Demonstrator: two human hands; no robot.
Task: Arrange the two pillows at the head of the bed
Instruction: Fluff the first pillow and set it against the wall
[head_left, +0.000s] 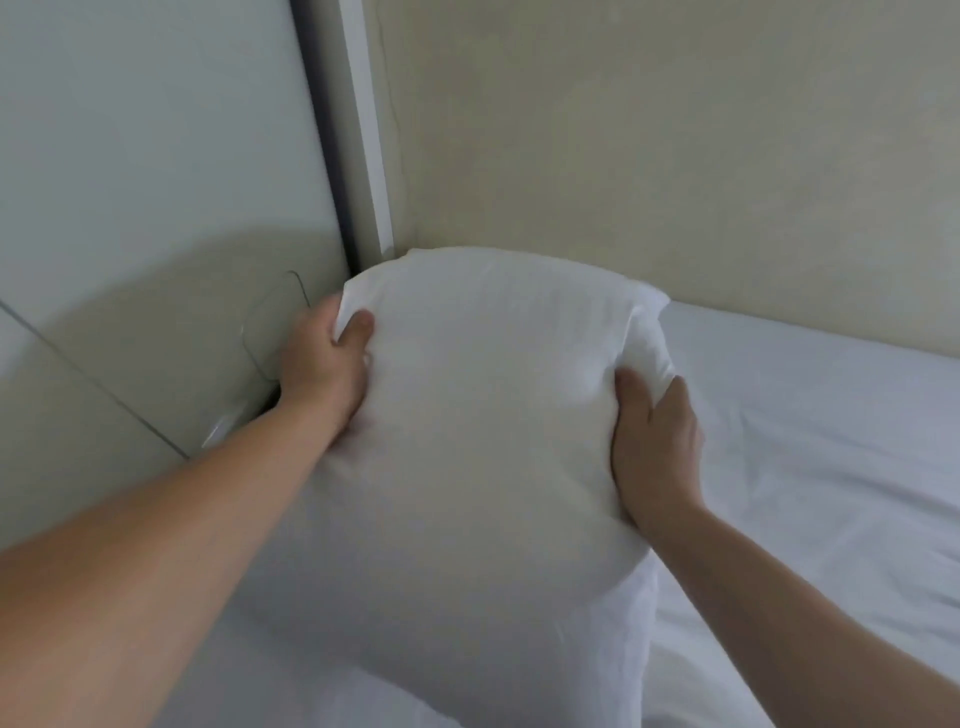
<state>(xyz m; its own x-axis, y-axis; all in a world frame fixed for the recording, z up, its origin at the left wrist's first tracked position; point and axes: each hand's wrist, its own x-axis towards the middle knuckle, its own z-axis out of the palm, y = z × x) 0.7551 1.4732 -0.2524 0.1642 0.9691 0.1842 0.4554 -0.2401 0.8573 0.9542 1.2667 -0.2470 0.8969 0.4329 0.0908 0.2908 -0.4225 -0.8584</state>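
A plump white pillow (483, 415) lies in the corner of the bed, its far end against the beige wall. My left hand (322, 364) grips its far left edge, thumb on top and fingers tucked behind. My right hand (654, 441) clamps the right side, bunching the pillowcase between thumb and fingers. The bed (821, 441) has a white sheet with soft creases stretching to the right. Only one pillow is clearly in view; more white fabric at the bottom edge could be bedding or another pillow, I cannot tell which.
A pale panel (156, 208) rises on the left, with a dark and white vertical strip (358, 156) at the corner. A thin wire loop (275, 317) runs along the panel near my left hand. The beige wall (675, 156) backs the bed.
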